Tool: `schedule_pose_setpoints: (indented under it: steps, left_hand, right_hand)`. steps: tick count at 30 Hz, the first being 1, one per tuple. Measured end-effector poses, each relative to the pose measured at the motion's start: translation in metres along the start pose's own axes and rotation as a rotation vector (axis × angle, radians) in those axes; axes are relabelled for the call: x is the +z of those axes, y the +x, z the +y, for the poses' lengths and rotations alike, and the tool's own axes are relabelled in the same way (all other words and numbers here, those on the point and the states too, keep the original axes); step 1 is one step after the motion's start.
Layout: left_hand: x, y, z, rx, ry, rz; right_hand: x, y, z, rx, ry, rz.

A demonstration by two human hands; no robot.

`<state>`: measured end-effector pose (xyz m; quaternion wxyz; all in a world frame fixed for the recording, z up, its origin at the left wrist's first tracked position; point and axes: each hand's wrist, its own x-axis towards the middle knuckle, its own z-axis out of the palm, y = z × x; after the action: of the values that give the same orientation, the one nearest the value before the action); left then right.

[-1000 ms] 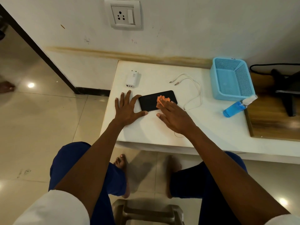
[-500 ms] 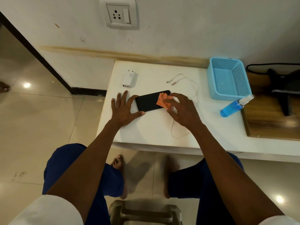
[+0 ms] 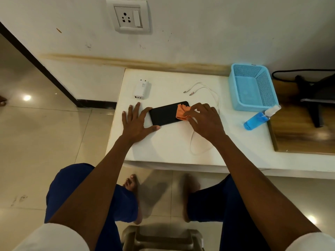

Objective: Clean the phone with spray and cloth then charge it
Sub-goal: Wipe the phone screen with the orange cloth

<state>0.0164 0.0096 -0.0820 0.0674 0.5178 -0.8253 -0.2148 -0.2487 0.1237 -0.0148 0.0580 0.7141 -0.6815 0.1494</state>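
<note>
A black phone (image 3: pixel 164 114) lies flat on the white table (image 3: pixel 168 142). My left hand (image 3: pixel 135 123) lies spread on the table, its thumb and index finger touching the phone's left end. My right hand (image 3: pixel 204 120) pinches a small orange cloth (image 3: pixel 182 112) that rests on the phone's right end. A white charger block (image 3: pixel 141 89) lies behind the phone at the left. A white cable (image 3: pixel 208 93) loops behind and under my right hand. The blue spray bottle (image 3: pixel 259 118) lies on its side at the right. A wall socket (image 3: pixel 129 16) sits above the table.
A light blue mesh basket (image 3: pixel 253 86) stands at the back right of the table. A wooden board (image 3: pixel 302 131) with dark items and a black cord lies further right. Tiled floor, my knees and a stool (image 3: pixel 161 238) are below the table's front edge.
My right hand has carried the orange cloth from the middle of the phone to its right end and now pinches it. The left hand has stayed at the phone's left end.
</note>
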Motion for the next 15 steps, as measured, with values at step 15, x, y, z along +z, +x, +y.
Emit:
schedule_pose_setpoints:
  steps: [15]
  left_hand:
    - [-0.005, -0.003, 0.006, -0.018, 0.006, -0.019]
  right_hand:
    - [0.014, -0.005, -0.001, -0.065, -0.135, 0.044]
